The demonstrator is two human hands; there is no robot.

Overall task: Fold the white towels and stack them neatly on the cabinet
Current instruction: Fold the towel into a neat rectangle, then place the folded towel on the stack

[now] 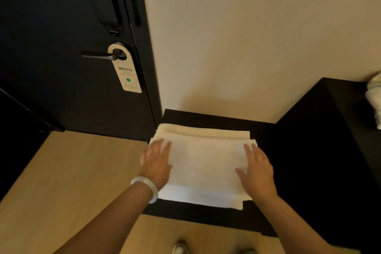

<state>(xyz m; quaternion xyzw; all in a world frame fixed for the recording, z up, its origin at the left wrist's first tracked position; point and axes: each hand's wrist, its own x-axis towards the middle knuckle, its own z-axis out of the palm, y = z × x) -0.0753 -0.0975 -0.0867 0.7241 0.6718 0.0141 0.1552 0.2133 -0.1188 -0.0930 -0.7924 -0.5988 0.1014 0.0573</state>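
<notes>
A stack of folded white towels (203, 163) lies on the low black cabinet (206, 116) against the wall. My left hand (157, 162) lies flat on the stack's left edge, fingers straight, a pale bangle on the wrist. On the stack's right side my right hand (256, 169) presses down flat, fingers spread. More white cloth (375, 99), bunched and unfolded, sits on the taller black cabinet (321, 130) at the far right edge of the view.
A dark door (61, 47) with a lever handle and a hanging door sign (126, 72) stands to the left. Light wooden floor (72, 171) spreads at lower left. The tips of shoes (179, 248) show at the bottom. A cream wall (247, 37) rises behind the cabinet.
</notes>
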